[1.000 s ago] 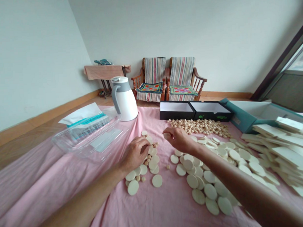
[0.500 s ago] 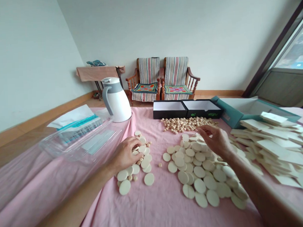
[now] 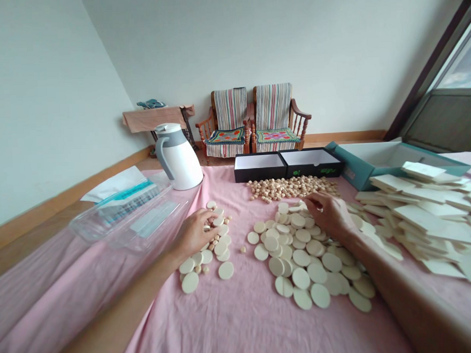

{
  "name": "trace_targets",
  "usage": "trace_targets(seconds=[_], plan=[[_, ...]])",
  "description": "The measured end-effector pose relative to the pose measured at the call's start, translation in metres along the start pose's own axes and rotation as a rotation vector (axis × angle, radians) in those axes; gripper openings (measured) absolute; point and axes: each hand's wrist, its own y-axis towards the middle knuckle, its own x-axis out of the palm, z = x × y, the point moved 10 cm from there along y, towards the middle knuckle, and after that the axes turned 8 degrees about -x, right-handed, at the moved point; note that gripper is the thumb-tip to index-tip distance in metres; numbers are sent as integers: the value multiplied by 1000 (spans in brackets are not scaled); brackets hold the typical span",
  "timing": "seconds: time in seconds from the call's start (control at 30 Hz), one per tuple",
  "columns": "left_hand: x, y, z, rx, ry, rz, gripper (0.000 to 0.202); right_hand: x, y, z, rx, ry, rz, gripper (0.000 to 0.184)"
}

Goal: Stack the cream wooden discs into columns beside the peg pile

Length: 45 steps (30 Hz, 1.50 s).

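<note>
My left hand [image 3: 194,232] rests at a small group of round, pale wooden discs [image 3: 226,270] and little wooden beads [image 3: 205,269]. Its thumb and forefinger are spread apart over them, with beads visible between. My right hand [image 3: 330,213] is above the far edge of a larger heap of wooden discs [image 3: 301,258], its thumb and fingertips pinched together. Whatever sits in that pinch is too small or hidden to make out. Just beyond its fingertips lies a long pile of wooden beads [image 3: 288,187]. One loose bead [image 3: 243,250] lies on the cloth between the two groups.
Two black boxes [image 3: 260,173] and a teal box [image 3: 359,175] stand behind the beads. Square wooden pieces [image 3: 426,216] are stacked at the right. A white jug [image 3: 186,165] and a clear plastic tray [image 3: 90,228] occupy the left of the pink cloth [image 3: 240,320].
The whole view has tilted and shifted slightly, so the table things appear a little higher and further left. My left thumb and forefinger now show beads between them. The right hand keeps its pinch.
</note>
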Motion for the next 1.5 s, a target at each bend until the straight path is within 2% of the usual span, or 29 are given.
trace_targets(seconds=[0.2,0.4,0.53,0.67,0.77,0.87,0.93,1.1,1.2,1.27,1.4,1.5], plan=[[3,5,6,5,79,-16,11,7,-1,-1,-34,5,-21,24],[-1,6,19,40,68,-13,22,6,-1,-3,-55,14,8,22],[1,6,50,95,38,-42,16,7,-1,-3,-58,26,-4,23],[7,4,90,142,-193,-139,18,5,-1,-5,-59,21,3,24],[10,0,105,164,-255,-193,18,4,-1,-6,-67,15,7,23],[21,-11,107,203,-150,-302,9,4,-1,-7,-70,15,3,23],[30,-21,107,250,-73,-372,10,5,-1,-6,-69,18,1,23],[40,-32,106,313,26,-419,17,4,1,-5,-64,20,12,23],[45,-14,104,300,70,-419,16,3,2,-6,-59,27,9,24],[50,12,102,262,56,-399,15,3,2,-8,-58,38,2,24],[57,80,94,145,7,-173,10,4,1,-9,-53,46,-1,24],[60,114,89,80,-22,-64,15,4,0,-11,-60,44,-6,24]])
